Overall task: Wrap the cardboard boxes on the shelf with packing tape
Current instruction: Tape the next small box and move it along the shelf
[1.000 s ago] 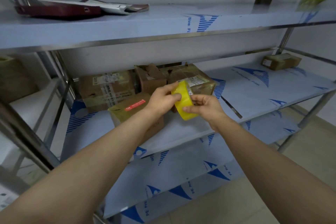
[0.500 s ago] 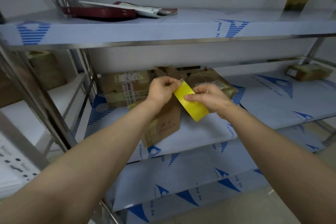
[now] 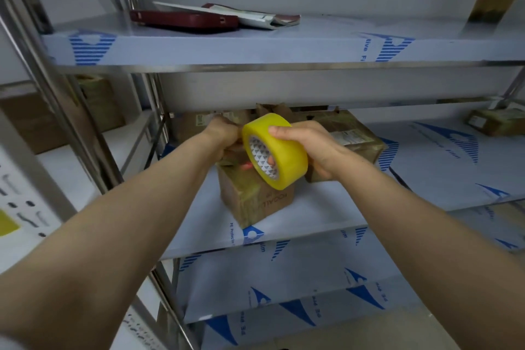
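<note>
right hand (image 3: 312, 148) grips glossy yellow tape roll (image 3: 285, 143) before cardboard box (image 3: 250, 199)

Tape roll (image 3: 277, 150) before boxes (image 3: 252, 196) on the middle shelf (image 3: 341, 207).

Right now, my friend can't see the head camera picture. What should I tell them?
A right hand grips a yellow tape roll in front of a cardboard box on a metal shelf. The left hand is at the box's top; more boxes stand behind.

glossy yellow tape roll (image 3: 287, 148), matt cardboard box (image 3: 255, 199)
</note>
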{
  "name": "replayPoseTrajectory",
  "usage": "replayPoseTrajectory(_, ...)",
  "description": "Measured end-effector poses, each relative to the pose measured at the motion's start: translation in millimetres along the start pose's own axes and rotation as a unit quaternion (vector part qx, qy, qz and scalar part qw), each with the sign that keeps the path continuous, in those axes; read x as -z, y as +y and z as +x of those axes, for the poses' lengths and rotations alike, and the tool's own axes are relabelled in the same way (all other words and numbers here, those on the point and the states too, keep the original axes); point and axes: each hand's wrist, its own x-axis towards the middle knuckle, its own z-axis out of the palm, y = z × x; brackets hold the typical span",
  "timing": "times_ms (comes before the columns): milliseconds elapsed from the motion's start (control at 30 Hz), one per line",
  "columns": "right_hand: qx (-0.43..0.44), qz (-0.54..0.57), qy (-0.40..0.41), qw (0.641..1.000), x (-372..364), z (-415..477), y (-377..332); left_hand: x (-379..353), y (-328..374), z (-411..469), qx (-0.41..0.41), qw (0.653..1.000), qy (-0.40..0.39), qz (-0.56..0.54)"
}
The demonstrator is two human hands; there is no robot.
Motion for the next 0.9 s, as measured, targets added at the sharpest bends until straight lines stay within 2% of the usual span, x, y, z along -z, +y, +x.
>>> replayPoseTrajectory(133, -0.053, -0.009, -0.027, 0.998, -2.9, -1.9, -4.2, 22.9, 0.5, 11.3, 0.013, 0.999, 0.052, 0.003)
replayPoseTrajectory(300, -0.080, -0.050, -0.065, 0.993, -8.3, -3.4, 0.4, 31.9, -1.0, 16.3, 0.006, 0.998, 0.062, 0.032)
replayPoseTrajectory(400, -0.066, -0.092, -0.027, 0.993, -15.9, -2.6, 3.5, 29.2, -8.1, 16.9, 0.011, 0.999, 0.050, -0.006)
replayPoseTrajectory(500, -0.055, -0.056, -0.001, 0.997, -15.9, -6.4, 2.8, 40.8, -17.6, 25.4, 0.030, 0.997, 0.062, -0.022)
replayPoseTrajectory(700, -0.081, -0.070, -0.008, 0.994, -18.7, -10.1, 10.4, 47.3, -32.0, 44.4, 0.032, 0.997, 0.069, 0.015)
replayPoseTrajectory(900, -0.098, -0.075, 0.067, 0.990, -32.9, -9.8, 14.7, 42.5, -44.1, 49.0, 0.064, 0.995, 0.044, 0.070)
